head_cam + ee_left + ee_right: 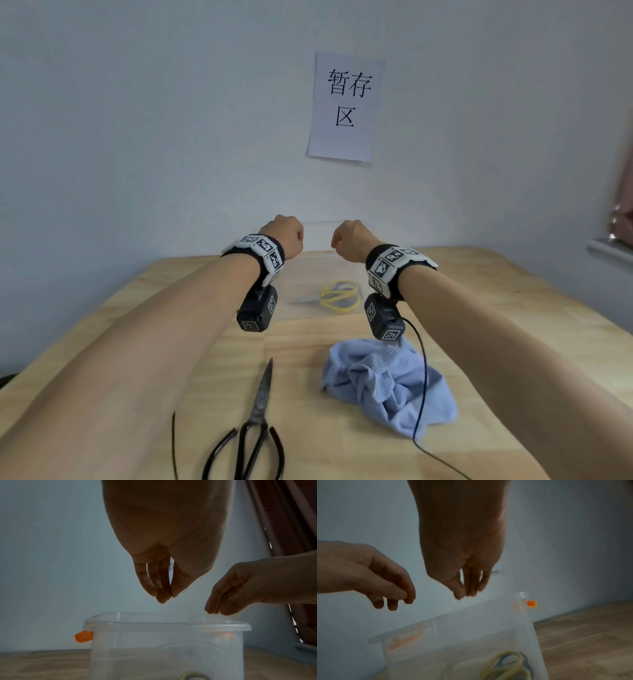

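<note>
Now left hand (286, 236) and right hand (352, 240) hover empty, fingertips loosely bunched, over the clear bin (168, 626); dipping blind could catch the yellow-handled scissors (503, 669) inside.

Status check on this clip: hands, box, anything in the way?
Left hand and right hand empty, fingers pointing down over the clear box. Box lidless, yellow scissors inside. Black scissors and blue cloth lie nearer, out of the way.
</note>
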Demonstrator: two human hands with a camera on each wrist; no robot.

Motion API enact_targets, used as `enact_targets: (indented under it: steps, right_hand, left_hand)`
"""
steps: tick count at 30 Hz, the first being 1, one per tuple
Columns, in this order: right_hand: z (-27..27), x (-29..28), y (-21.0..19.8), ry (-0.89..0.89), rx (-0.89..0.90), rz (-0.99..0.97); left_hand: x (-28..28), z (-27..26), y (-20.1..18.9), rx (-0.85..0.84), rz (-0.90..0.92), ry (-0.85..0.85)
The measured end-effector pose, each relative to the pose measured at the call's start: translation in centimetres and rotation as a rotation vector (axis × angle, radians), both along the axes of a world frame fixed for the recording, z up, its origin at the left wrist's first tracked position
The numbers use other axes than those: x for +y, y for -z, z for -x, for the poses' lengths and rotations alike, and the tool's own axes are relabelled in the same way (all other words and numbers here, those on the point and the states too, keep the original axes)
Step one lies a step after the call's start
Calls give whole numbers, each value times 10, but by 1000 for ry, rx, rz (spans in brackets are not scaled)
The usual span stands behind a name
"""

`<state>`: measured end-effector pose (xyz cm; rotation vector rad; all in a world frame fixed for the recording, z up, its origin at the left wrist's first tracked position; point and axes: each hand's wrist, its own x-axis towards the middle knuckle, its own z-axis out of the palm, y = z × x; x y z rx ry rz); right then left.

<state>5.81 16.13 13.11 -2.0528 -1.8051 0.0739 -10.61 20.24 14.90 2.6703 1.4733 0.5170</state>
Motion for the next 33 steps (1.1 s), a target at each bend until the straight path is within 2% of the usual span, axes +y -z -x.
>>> enact_targets:
  steps: [5, 9, 14, 18, 24, 27, 33]
  right_hand:
    - [0, -23, 5, 33, -5, 3]
    - [20, -61, 5, 31, -12, 25]
    - [27, -75, 27, 38, 41, 70]
    - [35, -97, 50, 65, 21, 208]
    - [36, -116, 90, 93, -47, 263]
    - [39, -124, 101, 75, -94, 304]
    - [47, -138, 116, 110, -203, 329]
  left_hand:
    - [-34, 9, 1, -29, -13, 0]
    - [-56, 17, 7, -54, -6, -5]
    - [-77, 35, 26, -84, 50, -39]
    - [-90, 57, 49, -70, 110, -75]
    - [-107, 80, 80, 44, 257, -153]
    - [-120, 89, 93, 163, 359, -198]
    - [-134, 103, 122, 416, 512, -181]
